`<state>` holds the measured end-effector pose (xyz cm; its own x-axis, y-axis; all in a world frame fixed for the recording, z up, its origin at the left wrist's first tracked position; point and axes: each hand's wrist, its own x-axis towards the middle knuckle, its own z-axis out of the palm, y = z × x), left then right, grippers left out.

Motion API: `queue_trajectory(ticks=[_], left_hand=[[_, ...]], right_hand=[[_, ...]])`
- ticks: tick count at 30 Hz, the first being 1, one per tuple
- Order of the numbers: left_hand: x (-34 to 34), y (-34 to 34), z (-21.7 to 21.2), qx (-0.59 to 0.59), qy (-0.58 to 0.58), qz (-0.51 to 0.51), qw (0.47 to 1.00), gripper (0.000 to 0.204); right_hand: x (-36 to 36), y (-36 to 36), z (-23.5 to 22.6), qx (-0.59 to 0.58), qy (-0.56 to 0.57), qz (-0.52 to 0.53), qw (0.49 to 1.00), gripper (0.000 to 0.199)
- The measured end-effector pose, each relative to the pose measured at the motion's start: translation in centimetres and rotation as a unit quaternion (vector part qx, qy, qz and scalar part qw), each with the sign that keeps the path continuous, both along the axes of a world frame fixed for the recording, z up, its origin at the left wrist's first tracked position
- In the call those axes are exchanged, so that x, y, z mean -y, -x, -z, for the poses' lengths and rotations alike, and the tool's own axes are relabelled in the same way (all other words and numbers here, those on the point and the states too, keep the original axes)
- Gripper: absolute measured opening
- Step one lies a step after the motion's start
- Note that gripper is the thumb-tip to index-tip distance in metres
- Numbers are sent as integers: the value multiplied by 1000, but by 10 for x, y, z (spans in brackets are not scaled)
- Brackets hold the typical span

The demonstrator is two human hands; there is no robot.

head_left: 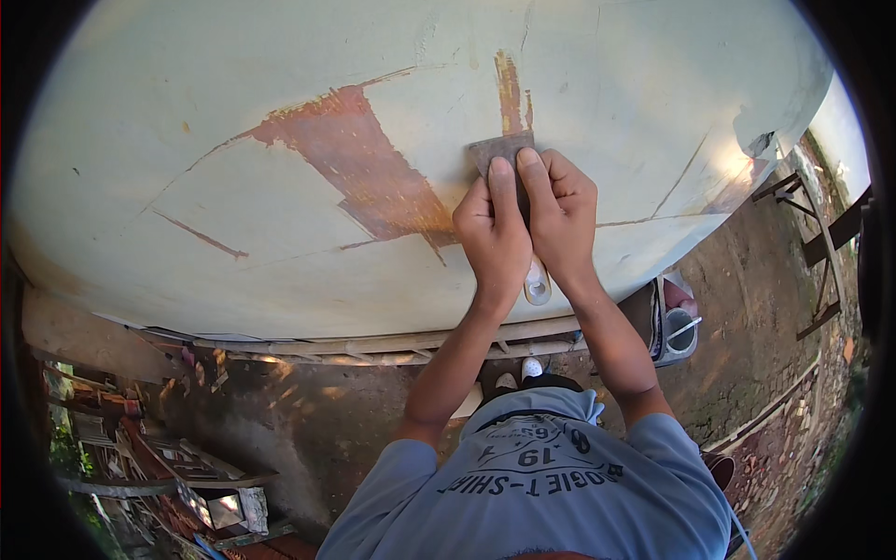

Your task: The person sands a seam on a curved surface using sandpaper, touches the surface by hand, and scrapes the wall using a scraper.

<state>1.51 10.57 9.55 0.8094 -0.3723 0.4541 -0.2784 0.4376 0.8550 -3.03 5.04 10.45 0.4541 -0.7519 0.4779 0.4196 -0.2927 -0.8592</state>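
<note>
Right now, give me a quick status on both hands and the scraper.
Left hand and right hand both gripping the scraper. Blade pressed flat on the pale painted hull. Nothing blocking it.

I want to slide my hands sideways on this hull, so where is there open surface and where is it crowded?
Open painted surface lies left of the left hand, past the big bare reddish patch, and right of the right hand toward the chipped edge. It is crowded where both hands press the scraper, and below them at the bucket.
</note>
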Motion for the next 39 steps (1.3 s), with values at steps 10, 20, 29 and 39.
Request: queue_trajectory(ticks=[10, 20, 29, 39], left_hand=[[6, -8, 4, 22, 11, -3, 1000, 42], [5, -4, 8, 34, 0, -11, 999, 42], [6, -6, 13, 41, -35, 9, 999, 41], [8, 0, 10, 41, -38, 45, 997, 39]], right_hand=[[4, -7, 1, 17, 34, 21, 999, 35], [3, -6, 8, 9, 9, 5, 1000, 35], [5, -6, 6, 25, 8, 22, 999, 36], [7, 2, 16, 20, -10, 44, 999, 36]])
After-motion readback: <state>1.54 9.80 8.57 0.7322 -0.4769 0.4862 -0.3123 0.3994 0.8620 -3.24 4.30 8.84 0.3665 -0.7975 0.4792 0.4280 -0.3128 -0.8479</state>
